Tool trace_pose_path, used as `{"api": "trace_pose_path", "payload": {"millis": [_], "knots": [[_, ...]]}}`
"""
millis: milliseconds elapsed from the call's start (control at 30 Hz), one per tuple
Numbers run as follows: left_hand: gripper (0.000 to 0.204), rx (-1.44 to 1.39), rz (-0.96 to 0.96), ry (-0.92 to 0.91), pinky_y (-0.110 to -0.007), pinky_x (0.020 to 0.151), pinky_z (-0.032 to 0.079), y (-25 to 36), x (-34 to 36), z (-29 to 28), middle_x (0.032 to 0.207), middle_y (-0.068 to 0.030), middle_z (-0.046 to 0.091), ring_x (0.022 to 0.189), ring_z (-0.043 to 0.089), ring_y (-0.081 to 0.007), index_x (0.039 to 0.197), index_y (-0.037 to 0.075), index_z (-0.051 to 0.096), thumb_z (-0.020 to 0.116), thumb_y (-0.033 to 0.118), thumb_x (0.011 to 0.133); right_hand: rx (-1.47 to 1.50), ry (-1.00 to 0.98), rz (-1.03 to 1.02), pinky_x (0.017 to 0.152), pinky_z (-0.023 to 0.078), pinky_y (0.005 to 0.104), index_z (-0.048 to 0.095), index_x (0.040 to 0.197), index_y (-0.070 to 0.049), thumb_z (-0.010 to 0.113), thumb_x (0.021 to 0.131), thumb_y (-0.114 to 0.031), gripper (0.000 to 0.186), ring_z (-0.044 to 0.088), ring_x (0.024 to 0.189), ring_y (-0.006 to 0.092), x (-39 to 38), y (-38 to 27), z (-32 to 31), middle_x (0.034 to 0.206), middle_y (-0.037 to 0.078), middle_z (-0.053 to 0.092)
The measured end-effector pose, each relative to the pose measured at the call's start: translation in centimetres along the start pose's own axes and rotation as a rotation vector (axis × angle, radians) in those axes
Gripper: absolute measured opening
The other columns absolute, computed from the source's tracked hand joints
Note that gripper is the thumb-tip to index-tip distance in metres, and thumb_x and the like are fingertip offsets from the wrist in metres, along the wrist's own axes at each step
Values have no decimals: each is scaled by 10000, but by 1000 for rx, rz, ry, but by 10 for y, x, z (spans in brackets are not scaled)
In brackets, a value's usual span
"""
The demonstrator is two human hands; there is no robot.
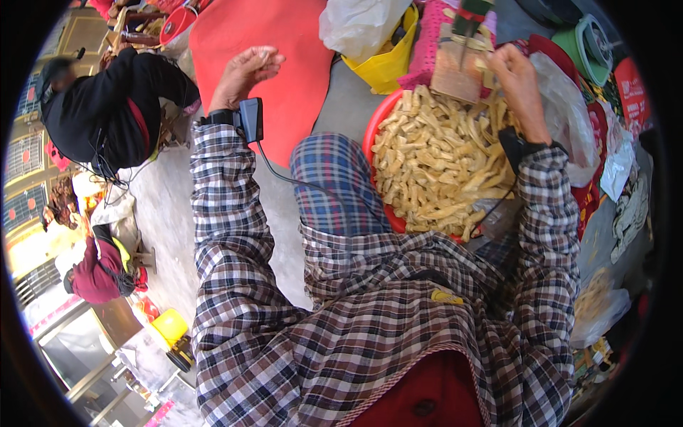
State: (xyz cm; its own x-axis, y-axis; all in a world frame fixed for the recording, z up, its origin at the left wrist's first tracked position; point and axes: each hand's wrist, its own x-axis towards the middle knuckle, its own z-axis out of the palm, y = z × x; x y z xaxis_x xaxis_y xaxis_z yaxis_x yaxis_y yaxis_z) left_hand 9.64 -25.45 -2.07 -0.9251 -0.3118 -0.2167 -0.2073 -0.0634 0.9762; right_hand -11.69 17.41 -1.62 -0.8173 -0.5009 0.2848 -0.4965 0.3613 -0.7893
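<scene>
Raised over a red sheet (pixel 263 114), my left hand (pixel 249 73) has its fingers curled in; whatever they may hold is too small to make out. My right hand (pixel 517 77) is closed beside a worn wooden board (pixel 454 80), and its fingertips hide what is in them. On the board rests a dark green and metal tool (pixel 467 27) with a few pale scraps around it. Below the board, a red basin (pixel 371 135) holds many pale yellow, finger-shaped pieces (pixel 445 160) that look like peeled roots. The basin stands at my right knee.
A yellow bag (pixel 388 64) with white plastic stands ahead. To the right lie clear plastic bags (pixel 565 121) and a green-rimmed fan-like object (pixel 589 50). At left, a person in black (pixel 107 107) bends over, and another in maroon (pixel 99 270) sits farther off.
</scene>
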Motion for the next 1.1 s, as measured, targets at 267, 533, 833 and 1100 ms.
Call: {"api": "trace_pose_path", "payload": {"millis": [267,533,833,1100], "knots": [[290,123,-418,53,-294,889,490,-151,3,-64,1106,-49,664,967,621,-139,1168,84,612,582,278,954,157,-59,212,576,263,187,453,746,-106,601,937,-164,249,322,658,12,-2,-18,-6,723,-90,381],[244,73,-432,-354,-259,847,459,-249,45,8,989,19,621,908,560,-96,1154,69,616,583,213,960,173,-107,349,680,337,167,511,797,-104,594,946,-125,172,400,729,7,-4,-28,-4,777,-87,466],[190,155,-639,-231,-217,690,455,-333,-32,-53,899,11,636,791,560,-68,1035,57,629,682,88,855,56,-153,288,702,346,151,537,866,-103,570,978,-151,126,422,767,-1,2,-34,-7,824,-74,486],[372,937,-413,-133,-437,723,493,-365,-122,-17,881,-159,626,857,633,-338,980,87,575,794,179,692,71,-136,331,666,322,149,555,887,-100,571,977,-156,107,410,740,-4,7,-42,0,813,-83,490]]}}
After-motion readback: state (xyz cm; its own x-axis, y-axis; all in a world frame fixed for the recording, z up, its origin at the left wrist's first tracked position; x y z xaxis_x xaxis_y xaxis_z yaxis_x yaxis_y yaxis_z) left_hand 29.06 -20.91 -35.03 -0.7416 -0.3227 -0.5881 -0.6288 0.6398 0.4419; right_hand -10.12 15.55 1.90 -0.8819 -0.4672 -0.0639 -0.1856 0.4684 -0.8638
